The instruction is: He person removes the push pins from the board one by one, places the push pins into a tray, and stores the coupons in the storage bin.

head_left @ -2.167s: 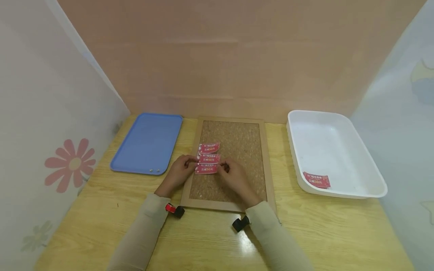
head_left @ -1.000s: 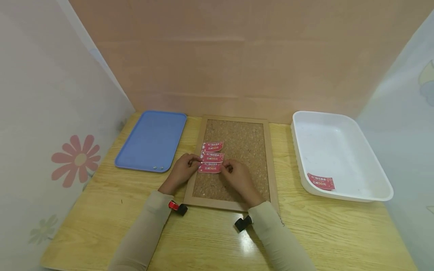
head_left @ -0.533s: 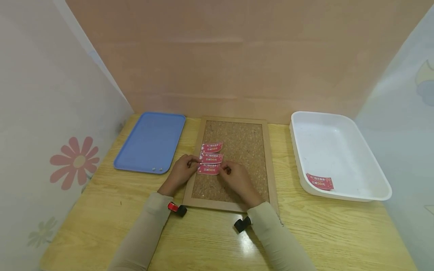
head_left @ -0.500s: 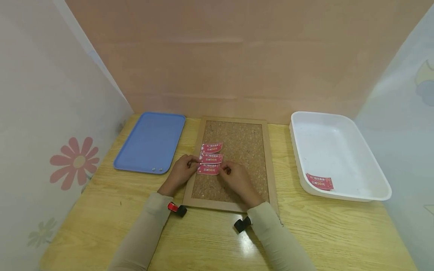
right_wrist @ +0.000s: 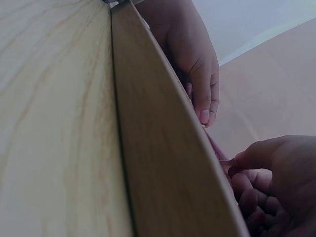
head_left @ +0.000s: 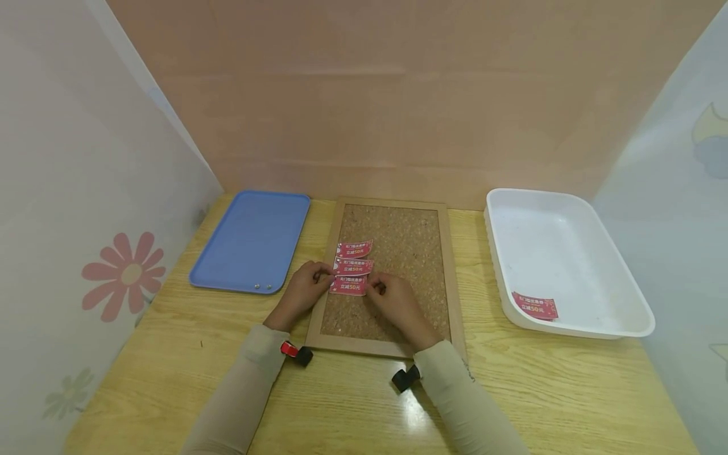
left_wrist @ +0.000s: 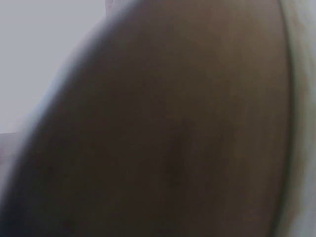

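Observation:
In the head view, three red coupons lie one below another on the left half of a framed cork board (head_left: 398, 240). Small tacks show at the left corners of the top coupon (head_left: 355, 249) and the middle coupon (head_left: 355, 268). My left hand (head_left: 307, 287) pinches the upper left corner of the lowest coupon (head_left: 349, 287); whether a tack is between those fingertips is hidden. Thumb and forefinger of my right hand (head_left: 395, 303) pinch that coupon's right edge, also seen in the right wrist view at the right hand (right_wrist: 291, 182). The left wrist view is mostly blocked by a blurred brown surface.
Left of the board lies a blue tray (head_left: 256, 234) with two tacks (head_left: 263, 287) near its front edge. To the right stands a white bin (head_left: 563, 253), red coupons (head_left: 535, 306) in its near left corner. Walls enclose the wooden table (head_left: 335, 404) behind and at the sides.
The head view has shifted slightly. Both hands stay at the two ends of the lowest coupon, and its lower part shows a little more openly than at first.

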The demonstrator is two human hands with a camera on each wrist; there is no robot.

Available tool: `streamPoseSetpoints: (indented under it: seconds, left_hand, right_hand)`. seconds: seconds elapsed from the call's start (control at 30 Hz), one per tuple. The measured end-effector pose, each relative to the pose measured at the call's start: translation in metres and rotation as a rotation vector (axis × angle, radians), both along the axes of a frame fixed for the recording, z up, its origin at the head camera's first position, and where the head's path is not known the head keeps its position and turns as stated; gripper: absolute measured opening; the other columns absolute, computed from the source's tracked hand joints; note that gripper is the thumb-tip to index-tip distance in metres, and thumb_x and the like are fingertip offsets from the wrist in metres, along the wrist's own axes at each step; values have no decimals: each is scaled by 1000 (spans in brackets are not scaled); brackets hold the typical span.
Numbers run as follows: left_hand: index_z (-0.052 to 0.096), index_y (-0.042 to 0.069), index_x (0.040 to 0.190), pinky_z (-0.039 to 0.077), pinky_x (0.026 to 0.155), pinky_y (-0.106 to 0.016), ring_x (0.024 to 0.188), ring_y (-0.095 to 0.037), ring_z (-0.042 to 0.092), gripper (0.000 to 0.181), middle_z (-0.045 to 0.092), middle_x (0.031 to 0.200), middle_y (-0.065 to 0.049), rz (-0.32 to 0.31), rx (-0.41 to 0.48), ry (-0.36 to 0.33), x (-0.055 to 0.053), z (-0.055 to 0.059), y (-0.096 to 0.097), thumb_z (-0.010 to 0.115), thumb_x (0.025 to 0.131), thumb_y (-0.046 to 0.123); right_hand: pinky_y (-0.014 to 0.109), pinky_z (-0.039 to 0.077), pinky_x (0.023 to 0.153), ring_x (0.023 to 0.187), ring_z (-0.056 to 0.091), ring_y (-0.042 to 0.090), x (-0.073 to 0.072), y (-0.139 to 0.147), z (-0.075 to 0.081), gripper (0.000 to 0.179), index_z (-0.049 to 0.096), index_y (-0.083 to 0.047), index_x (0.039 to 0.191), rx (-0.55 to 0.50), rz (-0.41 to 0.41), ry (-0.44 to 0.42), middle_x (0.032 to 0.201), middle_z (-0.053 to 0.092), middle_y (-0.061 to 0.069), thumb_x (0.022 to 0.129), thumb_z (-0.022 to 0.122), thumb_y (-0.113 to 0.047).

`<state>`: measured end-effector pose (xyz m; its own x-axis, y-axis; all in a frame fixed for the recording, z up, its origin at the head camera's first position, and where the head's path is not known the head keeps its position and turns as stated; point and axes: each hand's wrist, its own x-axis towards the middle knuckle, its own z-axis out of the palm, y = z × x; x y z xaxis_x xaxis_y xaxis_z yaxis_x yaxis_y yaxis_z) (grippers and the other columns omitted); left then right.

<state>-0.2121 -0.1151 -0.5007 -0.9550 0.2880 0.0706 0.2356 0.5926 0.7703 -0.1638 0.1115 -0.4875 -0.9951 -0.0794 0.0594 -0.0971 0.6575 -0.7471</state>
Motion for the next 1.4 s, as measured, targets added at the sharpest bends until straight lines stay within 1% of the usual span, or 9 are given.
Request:
streamPoseSetpoints:
  seconds: [0.43,0.97,1.4]
  left_hand:
    - [69,15,103,35,61,-35,68,-20,40,17,47,82,-4,-6,-2,5,-2,-5,-1,63,97,29]
    - [68,13,104,34,62,-34,68,-19,39,18,48,83,-4,-25,-12,25,-2,-5,0,61,98,28]
    - [68,12,103,34,62,-34,69,-19,39,18,48,83,-4,-38,-7,25,-2,-3,0,60,99,27]
  right_hand:
    - [27,43,52,59,51,9,0,0,2,14,70,-15,84,29,0,13,70,60,-7,93,66,-23]
    - [28,44,52,59,51,10,0,0,2,13,70,-14,83,27,1,16,69,60,-6,92,66,-23]
    - [28,44,52,60,51,11,1,-1,4,14,70,-12,84,22,-5,-5,70,60,-4,93,66,-22]
